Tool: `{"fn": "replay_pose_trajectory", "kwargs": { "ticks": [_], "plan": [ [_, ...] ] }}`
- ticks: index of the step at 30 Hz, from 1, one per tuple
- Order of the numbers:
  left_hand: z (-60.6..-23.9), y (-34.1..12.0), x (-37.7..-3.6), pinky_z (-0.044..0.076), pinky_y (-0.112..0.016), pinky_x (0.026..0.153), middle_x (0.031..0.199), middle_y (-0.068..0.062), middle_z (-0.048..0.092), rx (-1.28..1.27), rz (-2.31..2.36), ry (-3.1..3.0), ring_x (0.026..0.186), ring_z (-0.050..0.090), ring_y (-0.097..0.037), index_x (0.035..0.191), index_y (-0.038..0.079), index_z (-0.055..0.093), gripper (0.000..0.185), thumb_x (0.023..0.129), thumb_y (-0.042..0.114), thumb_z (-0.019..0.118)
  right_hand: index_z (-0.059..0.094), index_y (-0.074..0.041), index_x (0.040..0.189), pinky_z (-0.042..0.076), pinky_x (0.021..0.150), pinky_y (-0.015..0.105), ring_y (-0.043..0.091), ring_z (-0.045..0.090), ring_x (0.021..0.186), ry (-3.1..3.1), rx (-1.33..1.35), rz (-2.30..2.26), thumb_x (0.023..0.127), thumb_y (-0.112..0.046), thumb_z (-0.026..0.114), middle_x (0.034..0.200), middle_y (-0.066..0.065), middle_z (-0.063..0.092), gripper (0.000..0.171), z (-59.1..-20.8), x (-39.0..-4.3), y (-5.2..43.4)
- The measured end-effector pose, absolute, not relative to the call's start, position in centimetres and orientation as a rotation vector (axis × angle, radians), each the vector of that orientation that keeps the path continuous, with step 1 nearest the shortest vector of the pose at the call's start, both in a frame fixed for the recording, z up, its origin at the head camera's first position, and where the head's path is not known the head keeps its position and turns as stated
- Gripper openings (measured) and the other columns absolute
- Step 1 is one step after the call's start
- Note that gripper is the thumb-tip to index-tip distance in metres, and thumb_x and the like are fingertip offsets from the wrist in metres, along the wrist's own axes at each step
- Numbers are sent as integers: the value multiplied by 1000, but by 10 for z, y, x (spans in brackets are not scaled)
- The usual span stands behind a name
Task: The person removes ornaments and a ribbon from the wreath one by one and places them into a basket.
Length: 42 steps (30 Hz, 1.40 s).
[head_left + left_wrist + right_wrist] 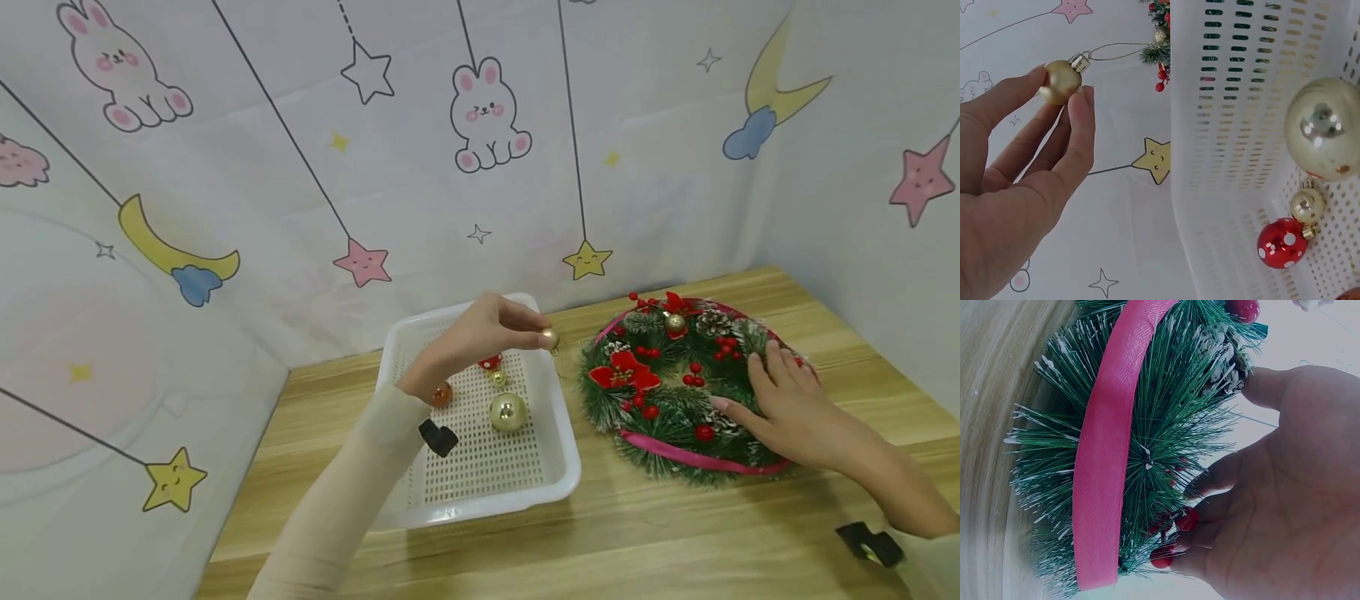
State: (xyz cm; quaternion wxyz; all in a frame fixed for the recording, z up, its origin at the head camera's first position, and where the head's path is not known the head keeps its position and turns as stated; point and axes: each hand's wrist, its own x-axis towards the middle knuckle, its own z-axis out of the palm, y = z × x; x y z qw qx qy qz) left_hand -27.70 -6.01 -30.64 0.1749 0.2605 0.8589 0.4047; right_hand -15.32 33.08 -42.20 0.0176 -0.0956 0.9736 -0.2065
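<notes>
My left hand [491, 327] pinches a small gold bauble [550, 338] by its ball, above the right rim of the white perforated tray [555, 467]. In the left wrist view the small gold bauble [1060, 81] sits between thumb and fingertips [1082, 100], its wire loop free. A large gold ball [507, 412], a little gold one [497, 377], a red dotted one [491, 362] and an orange one [441, 393] lie in the tray. My right hand [787, 404] rests flat on the right side of the green wreath [660, 392] with its pink ribbon [1104, 469] and red berries.
The wreath and tray sit side by side on a wooden table [675, 542]. A cloth backdrop with rabbits, stars and moons [480, 167] closes in the back and both sides. Bare wood lies in front of both things.
</notes>
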Motion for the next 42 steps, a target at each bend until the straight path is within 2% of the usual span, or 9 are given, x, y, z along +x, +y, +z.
{"fn": "replay_pose_trajectory", "kwargs": {
  "ticks": [6, 11, 18, 23, 32, 37, 42],
  "plan": [
    [-316, -86, -284, 57, -40, 104, 112, 5, 81, 661, 1167, 2446, 114, 72, -15, 117, 24, 81, 26, 92, 33, 82, 14, 28, 153, -2, 118, 82, 75, -2, 146, 3028, -296, -638, 110, -52, 47, 158, 55, -7, 96, -421, -153, 330],
    [-325, -107, -291, 56, -41, 106, 116, 5, 80, 599, 1211, 2464, 117, 72, -18, 115, 26, 81, 27, 90, 34, 85, 15, 28, 153, -1, 118, 83, 75, -1, 146, 3032, -299, -633, 110, -52, 47, 158, 55, -6, 96, -420, -154, 330],
    [-337, -130, -301, 55, -46, 109, 113, 0, 81, 551, 1245, 2472, 111, 74, -19, 117, 21, 80, 30, 91, 34, 84, 14, 28, 153, -3, 118, 82, 75, -2, 146, 3025, -303, -640, 110, -52, 47, 158, 55, -7, 96, -421, -154, 330],
    [-347, -144, -308, 54, -49, 112, 117, -2, 80, 475, 1264, 2487, 115, 74, -19, 120, 20, 79, 31, 92, 32, 83, 13, 28, 153, -4, 118, 82, 75, -4, 146, 3018, -304, -650, 110, -51, 47, 158, 55, -9, 96, -422, -155, 332],
    [-363, -162, -317, 58, -43, 106, 117, -11, 80, 445, 1291, 2489, 117, 75, -32, 122, 6, 78, 31, 94, 19, 81, 12, 27, 154, -6, 118, 82, 75, -6, 146, 3007, -313, -666, 110, -52, 47, 159, 53, -12, 98, -426, -158, 334],
    [-371, -167, -322, 58, -45, 106, 115, -12, 80, 423, 1212, 2549, 110, 75, -23, 118, 4, 78, 28, 93, 18, 81, 11, 27, 154, -8, 118, 82, 74, -7, 146, 3002, -308, -671, 110, -52, 47, 159, 53, -12, 98, -426, -156, 334],
    [-377, -170, -326, 57, -49, 106, 121, -13, 78, 412, 1102, 2617, 113, 72, -24, 115, 5, 79, 25, 94, 19, 79, 12, 27, 154, -7, 118, 82, 75, -6, 146, 3003, -308, -665, 110, -52, 47, 159, 53, -12, 97, -426, -156, 334]
  ]
}}
